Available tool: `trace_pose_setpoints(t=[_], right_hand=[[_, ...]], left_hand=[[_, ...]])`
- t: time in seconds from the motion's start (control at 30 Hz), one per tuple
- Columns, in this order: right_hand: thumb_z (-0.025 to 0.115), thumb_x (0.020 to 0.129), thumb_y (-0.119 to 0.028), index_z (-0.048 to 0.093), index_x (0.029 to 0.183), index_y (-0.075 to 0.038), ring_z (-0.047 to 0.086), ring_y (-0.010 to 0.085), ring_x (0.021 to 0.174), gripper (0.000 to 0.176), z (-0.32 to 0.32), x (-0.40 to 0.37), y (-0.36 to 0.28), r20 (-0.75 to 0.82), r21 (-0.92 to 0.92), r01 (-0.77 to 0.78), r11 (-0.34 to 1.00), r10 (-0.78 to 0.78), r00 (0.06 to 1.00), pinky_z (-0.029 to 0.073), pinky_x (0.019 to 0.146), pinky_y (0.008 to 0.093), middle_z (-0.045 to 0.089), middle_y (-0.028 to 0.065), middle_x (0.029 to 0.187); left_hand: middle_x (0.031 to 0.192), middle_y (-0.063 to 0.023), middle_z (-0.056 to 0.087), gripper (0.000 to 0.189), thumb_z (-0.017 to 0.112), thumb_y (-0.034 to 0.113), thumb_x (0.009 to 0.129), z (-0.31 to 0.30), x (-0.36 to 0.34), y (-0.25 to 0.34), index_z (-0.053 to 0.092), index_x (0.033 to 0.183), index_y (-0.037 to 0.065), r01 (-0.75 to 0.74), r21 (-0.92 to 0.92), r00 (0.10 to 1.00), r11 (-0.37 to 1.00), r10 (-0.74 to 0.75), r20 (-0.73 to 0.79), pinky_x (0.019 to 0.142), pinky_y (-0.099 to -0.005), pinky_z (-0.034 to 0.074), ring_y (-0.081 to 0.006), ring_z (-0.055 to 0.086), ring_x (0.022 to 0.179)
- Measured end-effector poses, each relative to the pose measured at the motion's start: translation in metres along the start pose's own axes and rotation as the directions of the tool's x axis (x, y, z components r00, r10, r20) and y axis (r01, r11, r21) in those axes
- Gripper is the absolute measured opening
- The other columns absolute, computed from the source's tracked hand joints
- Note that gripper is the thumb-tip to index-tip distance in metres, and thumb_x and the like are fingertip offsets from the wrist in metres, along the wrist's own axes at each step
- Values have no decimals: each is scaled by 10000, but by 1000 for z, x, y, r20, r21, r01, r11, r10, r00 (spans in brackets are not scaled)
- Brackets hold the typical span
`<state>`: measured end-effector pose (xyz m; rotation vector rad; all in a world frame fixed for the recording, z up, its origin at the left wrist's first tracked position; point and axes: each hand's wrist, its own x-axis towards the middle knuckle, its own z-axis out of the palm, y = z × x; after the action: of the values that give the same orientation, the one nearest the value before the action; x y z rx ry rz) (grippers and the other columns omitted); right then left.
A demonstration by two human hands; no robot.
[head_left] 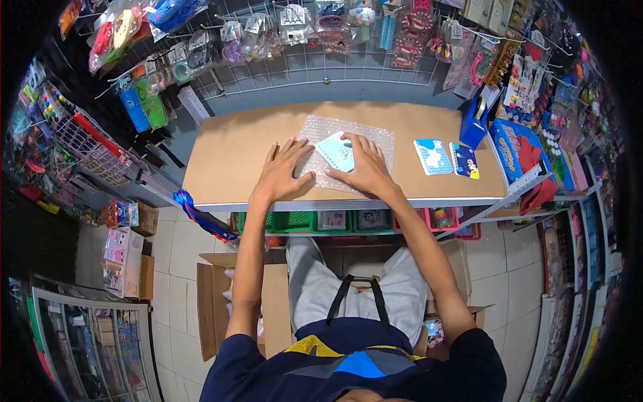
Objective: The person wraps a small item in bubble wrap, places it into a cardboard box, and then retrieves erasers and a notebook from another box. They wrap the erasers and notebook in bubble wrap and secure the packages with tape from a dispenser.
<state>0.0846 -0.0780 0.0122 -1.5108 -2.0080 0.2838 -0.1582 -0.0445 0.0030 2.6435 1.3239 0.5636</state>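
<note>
Seen from above, two bare hands work at a brown tabletop (228, 144) across the centre of the frame. A light-blue notebook (335, 153) lies at a slant on a sheet of bubble wrap (383, 137), near its middle. The right hand (367, 169) holds the notebook, thumb at its lower edge and fingers over its upper right side. The left hand (281, 175) is spread wide and holds nothing; its fingertips reach the left edge of the wrap, apart from the notebook.

The step in hand appears to be placing or squaring the notebook on the wrap, which lies flat and unfolded beneath it. Judging by that slant, turning the notebook further calls for a light, steady right-hand grip, with the left hand pressing the sheet so that it does not slide.

Right of the centre, a blue-and-white notebook (434, 157) and a dark blue notebook (465, 161) lie side by side, off the wrap. Beyond them stands what looks like a blue tape dispenser (474, 124). Packaged accessories (295, 23) hang from a wire rack along the top.
</note>
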Motion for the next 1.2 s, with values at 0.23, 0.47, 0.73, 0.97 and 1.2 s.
trace_pose_setpoints(t=[0.23, 0.47, 0.73, 0.97, 1.2], right_hand=[[744, 822, -427, 518, 1308, -11, 505, 427, 1211, 678, -21, 8, 37, -327, 79, -219, 973, 232, 916, 420, 1020, 487, 522, 259, 1299], [753, 819, -382, 579, 1192, 51, 569, 409, 1140, 598, -37, 6, 75, -124, -115, -342, 932, 328, 936, 451, 978, 451, 607, 266, 1178], [772, 817, -181, 520, 1236, -31, 677, 253, 891, 511, -26, 14, 78, -89, 447, -302, 842, 378, 922, 517, 778, 338, 696, 198, 970], [730, 845, -77, 508, 1252, -68, 713, 216, 866, 463, -35, 4, -2, -191, 440, -165, 883, 271, 943, 530, 751, 321, 736, 173, 975], [692, 860, -229, 686, 1047, -130, 670, 332, 940, 212, 2, -13, 10, -115, 75, 71, 995, -62, 991, 503, 863, 410, 745, 82, 989]], left_hand=[[1424, -270, 461, 922, 734, 536, 769, 5, 23, 43, 413, 1435, -15, 9, -192, 988, 981, -39, -150, 1134, -470, 333, -403, 429, 1340], [1406, -277, 451, 932, 775, 543, 714, 20, 34, 47, 469, 1388, -24, -39, -219, 992, 975, 13, -122, 1118, -467, 350, -424, 418, 1326], [1398, -244, 466, 881, 782, 521, 704, 23, 36, 41, 500, 1366, 12, -89, -254, 990, 963, 58, -127, 1113, -470, 345, -409, 427, 1311], [1377, -231, 496, 889, 784, 537, 684, 25, 34, 42, 515, 1341, 1, -81, -216, 990, 973, 53, -131, 1109, -464, 347, -406, 445, 1297], [1313, -274, 526, 927, 813, 469, 649, 20, 32, 45, 472, 1325, -65, -33, -288, 990, 957, -9, -143, 1085, -451, 372, -419, 476, 1258]])
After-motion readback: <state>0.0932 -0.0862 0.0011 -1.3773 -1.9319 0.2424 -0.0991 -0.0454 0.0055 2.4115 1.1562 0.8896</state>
